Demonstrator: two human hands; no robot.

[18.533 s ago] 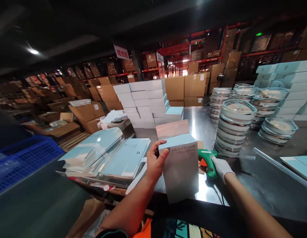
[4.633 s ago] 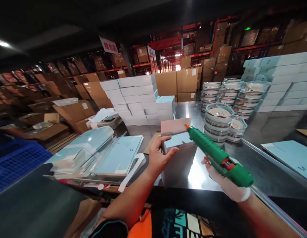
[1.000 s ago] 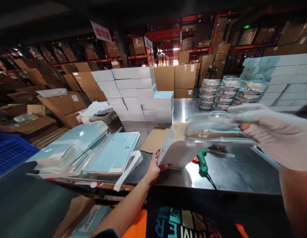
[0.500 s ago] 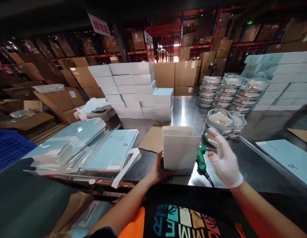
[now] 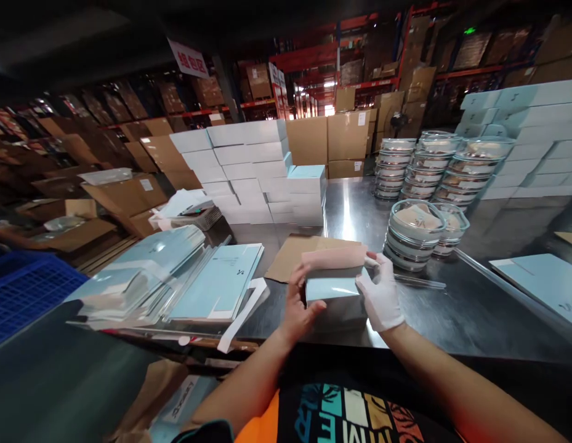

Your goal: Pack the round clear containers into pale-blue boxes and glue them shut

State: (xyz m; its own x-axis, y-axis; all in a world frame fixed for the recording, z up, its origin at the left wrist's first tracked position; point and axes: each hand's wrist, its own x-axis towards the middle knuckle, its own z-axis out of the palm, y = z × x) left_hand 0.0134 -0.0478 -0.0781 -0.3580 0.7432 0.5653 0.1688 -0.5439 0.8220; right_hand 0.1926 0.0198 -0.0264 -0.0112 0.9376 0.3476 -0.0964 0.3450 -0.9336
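A small carton (image 5: 334,287) stands in front of me at the table's near edge, its light-blue face showing and a pale flap (image 5: 334,257) raised along its far side. My left hand (image 5: 298,311), bare, grips the carton's left side, thumb toward the front and fingers at the left corner. On the right side, my right hand (image 5: 380,292) in a white glove holds the carton, its fingertips at the end of the flap. A brown cardboard sheet (image 5: 286,258) lies just behind the carton. The carton's inside is hidden from me.
Stacked glass containers (image 5: 415,231) stand right of the carton, with taller stacks behind. Flat blue carton blanks (image 5: 212,280) lie on the left, a loose white strip (image 5: 242,314) beside them. White boxes (image 5: 249,169) are piled at the back. Another blue sheet (image 5: 539,292) lies far right.
My right hand has moved left from open air onto the carton. The upright front panel is folded down, showing the blue face. The green tool beside the carton is no longer visible.
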